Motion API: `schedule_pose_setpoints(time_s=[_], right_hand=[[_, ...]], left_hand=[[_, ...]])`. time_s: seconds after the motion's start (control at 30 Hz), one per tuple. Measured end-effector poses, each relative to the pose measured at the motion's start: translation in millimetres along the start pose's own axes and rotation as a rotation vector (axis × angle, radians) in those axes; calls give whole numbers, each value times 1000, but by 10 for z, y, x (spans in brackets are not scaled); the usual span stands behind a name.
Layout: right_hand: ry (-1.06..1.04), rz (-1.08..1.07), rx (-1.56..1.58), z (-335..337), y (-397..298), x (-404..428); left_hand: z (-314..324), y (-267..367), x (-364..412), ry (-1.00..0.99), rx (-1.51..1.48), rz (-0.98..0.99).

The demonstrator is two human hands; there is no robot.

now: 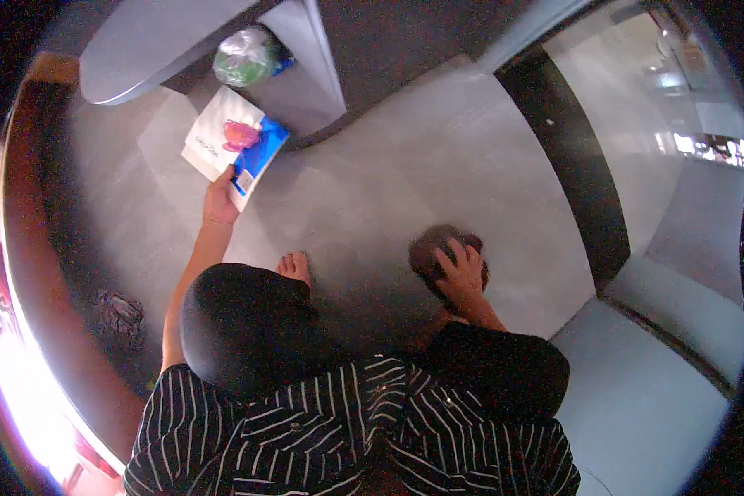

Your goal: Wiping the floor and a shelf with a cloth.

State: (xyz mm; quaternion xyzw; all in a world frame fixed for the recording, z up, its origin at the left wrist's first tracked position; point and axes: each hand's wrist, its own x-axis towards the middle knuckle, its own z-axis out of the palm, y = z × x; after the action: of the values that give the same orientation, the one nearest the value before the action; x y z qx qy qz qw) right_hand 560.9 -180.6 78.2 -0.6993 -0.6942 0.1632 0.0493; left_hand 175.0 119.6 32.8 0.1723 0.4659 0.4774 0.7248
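With my left hand [221, 197] I hold the lower edge of a thin stack of booklets or papers [214, 133]. The top one is white with a pink shape and writing, and a blue one shows at its right. Further right, my right hand [463, 270] rests with fingers spread on a dark brown, rounded, furry-looking thing [431, 248]; I cannot tell what it is. Just beyond the booklets, a clear plastic bag with something green inside [243, 59] sits in an open compartment of a grey piece of furniture [319, 93].
A bare foot [294, 268] stands on the grey floor [372, 186]. At the left, a crumpled dark plastic bag [121, 316] lies by a brown edge [56, 260]. A dark floor strip [580, 167] curves at the right, near a pale blue-grey panel [638, 372].
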Motion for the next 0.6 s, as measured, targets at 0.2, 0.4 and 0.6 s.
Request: schedule_pose_setpoints(time_s=[0.2,0.4,0.6], right_hand=[[29,21,4,-304,15,-76],[197,-40,0,-95,133,95],[227,-57,-45,117,440,-84]], left_hand=[[400,222,-423,72,-27,-19],[-32,838,-957,122,60,125],[-110,1383,-1912,266,209,359]])
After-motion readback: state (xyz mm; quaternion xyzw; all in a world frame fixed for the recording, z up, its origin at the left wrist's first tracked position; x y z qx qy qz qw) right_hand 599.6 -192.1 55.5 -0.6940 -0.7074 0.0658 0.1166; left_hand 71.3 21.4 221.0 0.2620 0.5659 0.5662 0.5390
